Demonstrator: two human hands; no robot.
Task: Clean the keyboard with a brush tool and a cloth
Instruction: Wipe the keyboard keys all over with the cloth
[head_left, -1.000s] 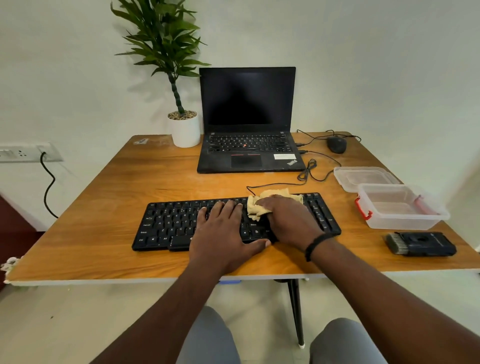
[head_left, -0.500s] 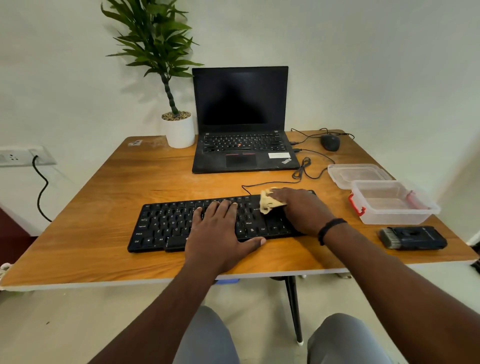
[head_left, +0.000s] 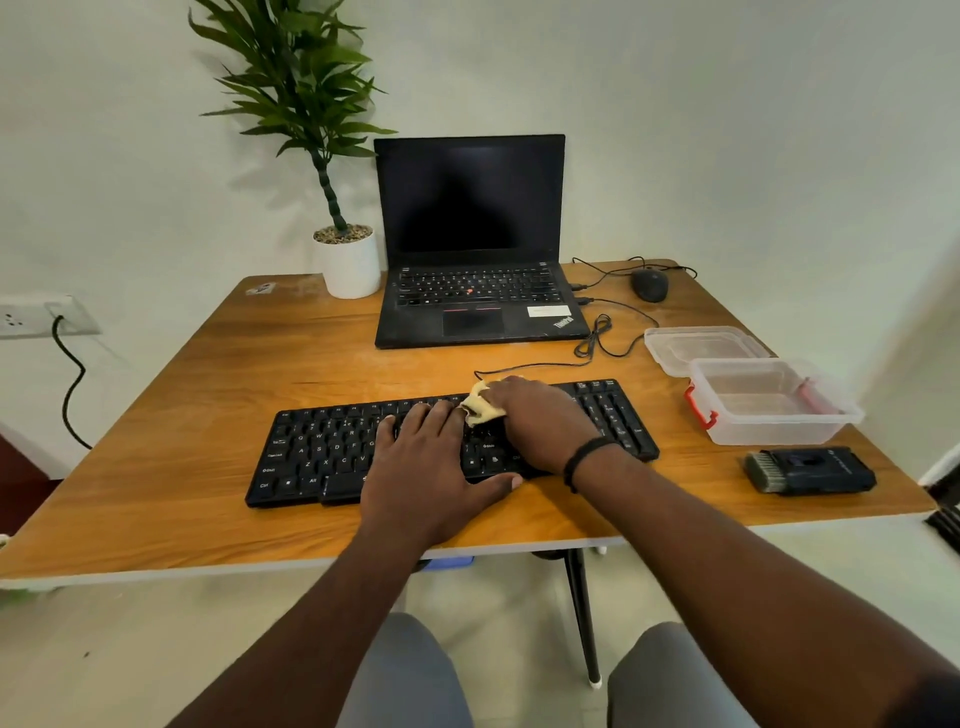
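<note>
Right hand (head_left: 540, 421) has its grip bunched on the yellow cloth (head_left: 482, 408), pressing it onto the black keyboard (head_left: 322, 452) near the middle of its top row. Left hand (head_left: 431, 467) lies flat with fingers straight on the keys beside it. Keyboard's long axis runs left to right, parallel to the desk (head_left: 208, 374) front edge and just back from it. Brush tool (head_left: 810, 470) sits near the right edge, bristles pointing left, with bare desk left of the keyboard.

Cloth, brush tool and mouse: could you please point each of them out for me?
cloth (head_left: 483, 408), head view, on the yellow fold showing beside the right hand.
brush tool (head_left: 810, 470), head view, on the middle of its dark body.
mouse (head_left: 649, 284), head view, on its rounded top.
</note>
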